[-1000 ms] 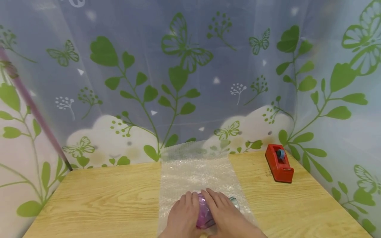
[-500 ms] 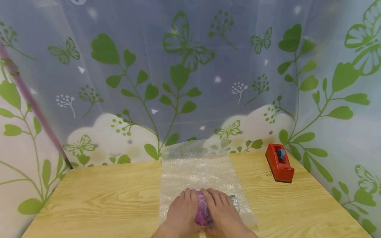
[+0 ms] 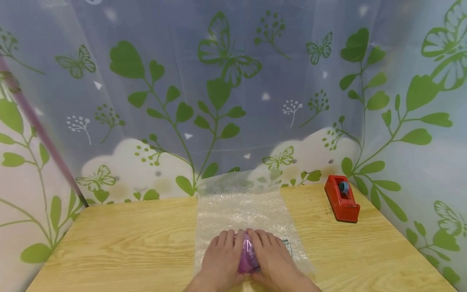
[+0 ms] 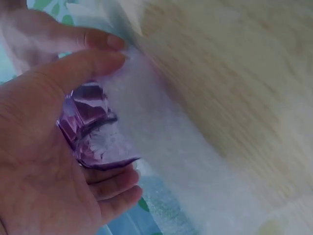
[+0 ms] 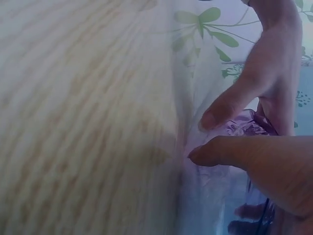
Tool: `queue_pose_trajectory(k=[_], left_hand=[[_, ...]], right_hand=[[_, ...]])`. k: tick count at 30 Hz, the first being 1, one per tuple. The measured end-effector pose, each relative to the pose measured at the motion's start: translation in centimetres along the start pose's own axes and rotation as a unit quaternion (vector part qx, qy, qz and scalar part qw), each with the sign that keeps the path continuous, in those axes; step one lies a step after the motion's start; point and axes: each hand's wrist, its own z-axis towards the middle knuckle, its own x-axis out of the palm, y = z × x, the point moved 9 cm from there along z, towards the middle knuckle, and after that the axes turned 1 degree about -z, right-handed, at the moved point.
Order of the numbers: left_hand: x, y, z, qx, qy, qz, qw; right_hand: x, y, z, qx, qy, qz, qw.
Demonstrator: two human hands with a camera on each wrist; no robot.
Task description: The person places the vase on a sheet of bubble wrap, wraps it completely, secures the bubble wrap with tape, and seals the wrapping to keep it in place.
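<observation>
Gripping a shiny purple thing (image 3: 249, 258) from both sides, I have my left hand (image 3: 220, 256) and my right hand (image 3: 274, 256) curled round it, so that it sits between my fingers, its top showing in the gap. The fingers of each hand lie close together, side by side, pointing away from me and bent over it. From my left wrist its surface looks faceted and glossy, showing between my left thumb (image 4: 93, 68) and the fingers. That thumb's tip is just beside the tip of my right thumb (image 4: 95, 39), both at the edge of the bubble wrap (image 3: 240, 211); whether they pinch the sheet or only touch it, I cannot tell. The same see-through sheet lies under my hands and runs on beyond my fingertips to the far side of the wooden table (image 3: 127, 239). Just to the right of my right-hand fingers, a clear, bluish piece (image 3: 288, 246) pokes out; I cannot tell whether it belongs to the purple thing. Well to the right of my fingers and farther off sits a red tape dispenser (image 3: 342, 198).
</observation>
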Motion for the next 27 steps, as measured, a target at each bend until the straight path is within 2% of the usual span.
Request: queue_pose_trajectory(k=[3,8,12,14,21,27], left_hand=[[0.02,-0.25,-0.01,0.003,-0.002,0.013,0.9999],[0.30,-0.10,-0.14,-0.006,0.005,-0.018,0.9998],[0.63,0.04,-0.15,-0.015,0.016,-0.017,0.9996],[0.64,0.09,-0.16,-0.021,0.007,-0.010,0.9997],[0.13,0.04,-0.20,-0.026,-0.060,0.014,0.9978],[-0.14,-0.01,0.07,-0.013,-0.066,0.032,0.9972]], right_hand=[[-0.03,-0.22,0.07,0.011,0.009,0.004,1.000],[0.11,-0.21,0.31,0.012,0.027,0.008,1.000],[0.10,-0.21,0.43,0.013,0.033,-0.003,0.999],[0.08,-0.15,0.49,0.013,0.032,-0.008,0.999],[-0.45,0.13,0.71,-0.006,0.008,-0.028,1.000],[-0.63,-0.07,0.73,-0.007,-0.006,0.010,1.000]])
